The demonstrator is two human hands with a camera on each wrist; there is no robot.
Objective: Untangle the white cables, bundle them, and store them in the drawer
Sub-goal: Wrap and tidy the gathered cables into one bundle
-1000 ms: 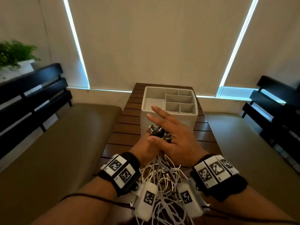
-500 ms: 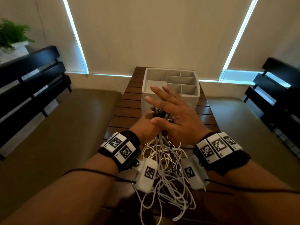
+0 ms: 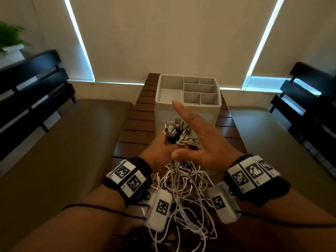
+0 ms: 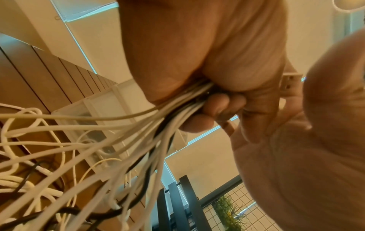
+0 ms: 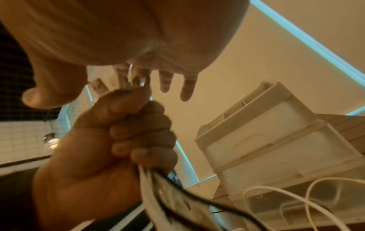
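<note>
My left hand (image 3: 159,150) grips a bunch of white cables (image 3: 183,193) in a fist just below their plug ends (image 3: 177,130). The plugs stick up above the fist, and the rest hangs in tangled loops down to the wooden table (image 3: 138,122). In the left wrist view the curled fingers (image 4: 209,107) close round the cables (image 4: 118,140). My right hand (image 3: 204,140) is open beside the plugs, fingers straight, thumb against the left hand. The right wrist view shows the fist (image 5: 126,132) and the straight fingers (image 5: 185,89). The white drawer unit (image 3: 209,106) stands just behind.
The drawer unit (image 5: 276,140) has an open tray with dividers on top and shut drawers below. Padded benches (image 3: 72,142) with black backrests flank the narrow table. A potted plant (image 3: 11,39) stands far left. Thin black cords run along both forearms.
My right hand's fingers have lifted off the plug ends and swung right, so the plugs now show. The left hand keeps its grip on the cables.
</note>
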